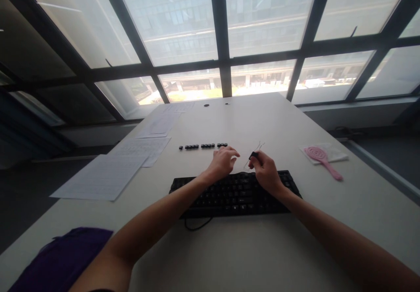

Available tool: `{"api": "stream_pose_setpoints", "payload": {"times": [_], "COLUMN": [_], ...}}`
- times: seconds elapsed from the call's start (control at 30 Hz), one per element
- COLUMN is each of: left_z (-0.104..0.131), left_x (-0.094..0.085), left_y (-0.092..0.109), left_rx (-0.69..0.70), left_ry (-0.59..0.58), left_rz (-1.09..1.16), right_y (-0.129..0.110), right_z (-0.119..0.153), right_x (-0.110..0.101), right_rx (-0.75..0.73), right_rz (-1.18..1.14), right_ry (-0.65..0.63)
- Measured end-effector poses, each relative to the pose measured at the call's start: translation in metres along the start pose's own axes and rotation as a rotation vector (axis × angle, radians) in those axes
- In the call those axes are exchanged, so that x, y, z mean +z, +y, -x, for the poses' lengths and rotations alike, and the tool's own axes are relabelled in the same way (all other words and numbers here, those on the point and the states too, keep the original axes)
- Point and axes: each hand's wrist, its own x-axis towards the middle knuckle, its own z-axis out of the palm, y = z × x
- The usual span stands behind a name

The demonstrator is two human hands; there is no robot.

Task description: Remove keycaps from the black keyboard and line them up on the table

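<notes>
A wire keycap puller with a black middle and thin wire loops at both ends is pinched in my right hand, over the back edge of the keyboard. My left hand hovers to the left of it, fingers curved and apart, with nothing visible in them. Just beyond the left hand, small black keycaps lie in a row of short groups. The black keyboard lies beneath both hands, partly covered by the wrists and forearms. Some of its keys are too dark to make out.
Printed paper sheets overlap along the table's left side. A pink hairbrush rests on a clear plastic bag at the right. Purple cloth lies at the near left. The keyboard's cable loops out in front. Windows stand beyond the white table.
</notes>
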Motion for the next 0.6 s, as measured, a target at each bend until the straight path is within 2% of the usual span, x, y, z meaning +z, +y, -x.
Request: {"api": "stream_pose_setpoints", "payload": {"times": [0.07, 0.17, 0.4, 0.6], "left_z": [0.019, 0.035, 0.038, 0.042], "left_x": [0.009, 0.02, 0.027, 0.021], "left_y": [0.016, 0.026, 0.022, 0.03], "left_rx": [0.032, 0.022, 0.045, 0.094], "left_ry": [-0.031, -0.043, -0.061, -0.065], "left_rz": [0.046, 0.087, 0.087, 0.154], "right_y": [0.001, 0.003, 0.002, 0.001], "right_z": [0.001, 0.002, 0.004, 0.016], "right_x": [-0.002, -0.003, -0.004, -0.004], "right_rx": [-0.008, -0.022, -0.088, -0.283], "right_rz": [0.052, 0.124, 0.262, 0.44], "right_ry": [-0.053, -0.118, -0.234, -0.215]}}
